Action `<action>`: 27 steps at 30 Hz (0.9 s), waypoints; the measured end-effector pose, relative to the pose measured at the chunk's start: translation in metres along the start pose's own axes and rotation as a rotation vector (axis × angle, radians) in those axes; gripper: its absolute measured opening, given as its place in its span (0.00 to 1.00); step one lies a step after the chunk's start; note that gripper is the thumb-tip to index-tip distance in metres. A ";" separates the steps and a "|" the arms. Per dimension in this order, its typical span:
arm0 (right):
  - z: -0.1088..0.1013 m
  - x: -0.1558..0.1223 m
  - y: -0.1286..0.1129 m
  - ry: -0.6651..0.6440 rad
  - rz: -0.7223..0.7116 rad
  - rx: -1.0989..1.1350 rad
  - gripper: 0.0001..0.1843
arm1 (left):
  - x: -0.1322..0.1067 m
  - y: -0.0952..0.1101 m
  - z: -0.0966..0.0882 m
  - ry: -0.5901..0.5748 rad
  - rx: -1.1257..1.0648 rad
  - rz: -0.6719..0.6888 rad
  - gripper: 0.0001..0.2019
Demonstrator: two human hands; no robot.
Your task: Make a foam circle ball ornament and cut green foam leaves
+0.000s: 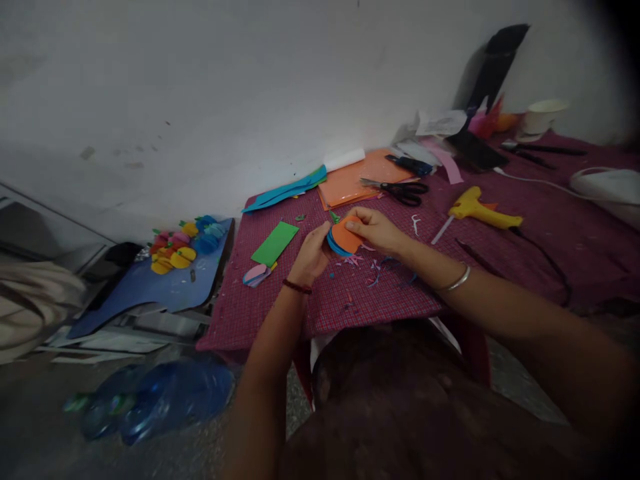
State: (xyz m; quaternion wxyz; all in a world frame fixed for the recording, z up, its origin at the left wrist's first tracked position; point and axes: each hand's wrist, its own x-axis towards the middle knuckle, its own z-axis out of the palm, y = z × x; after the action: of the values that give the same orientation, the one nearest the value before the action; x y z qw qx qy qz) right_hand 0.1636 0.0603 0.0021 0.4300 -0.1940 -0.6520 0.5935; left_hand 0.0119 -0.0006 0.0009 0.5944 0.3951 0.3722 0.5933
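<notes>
A small stack of rounded paper cutouts [345,237], orange on top with blue beneath, is held between both hands above the table. My left hand [313,252] closes on the stack's left edge, its fingertips partly hidden behind the paper. My right hand [374,231] pinches the right side, with the thumb lying on the orange piece. Left of the hands lie a green paper rectangle [275,243] and a little pile of pink and blue cutouts [257,274]. Thin paper scraps [373,267] are scattered under the hands. Black-handled scissors [400,192] rest behind them.
Orange sheets [345,183] and blue strips [290,190] lie along the wall side. A yellow glue gun [483,208] with its cord sits to the right, near a phone [477,151]. Colourful paper shapes [180,247] stand on a blue board [150,283]. Large plastic bottles [165,397] lie on the floor.
</notes>
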 end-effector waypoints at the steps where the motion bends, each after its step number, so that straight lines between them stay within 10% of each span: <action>1: 0.000 0.000 0.000 -0.004 0.010 0.020 0.25 | 0.000 0.000 0.000 -0.002 -0.001 0.001 0.16; 10: 0.002 -0.001 -0.001 0.001 0.067 0.139 0.25 | -0.004 0.001 0.003 -0.020 0.120 0.086 0.15; 17: 0.002 0.002 0.005 0.035 0.166 0.256 0.25 | -0.007 0.005 0.008 0.115 0.431 0.463 0.06; 27: 0.001 0.003 0.002 0.084 -0.165 -0.217 0.06 | -0.003 0.001 0.003 0.147 0.383 0.302 0.13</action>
State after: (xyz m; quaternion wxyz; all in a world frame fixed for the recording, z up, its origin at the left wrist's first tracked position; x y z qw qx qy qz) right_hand 0.1604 0.0628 0.0014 0.4806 -0.2100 -0.7076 0.4735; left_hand 0.0142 -0.0041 0.0031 0.3847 0.5073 0.4569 0.6212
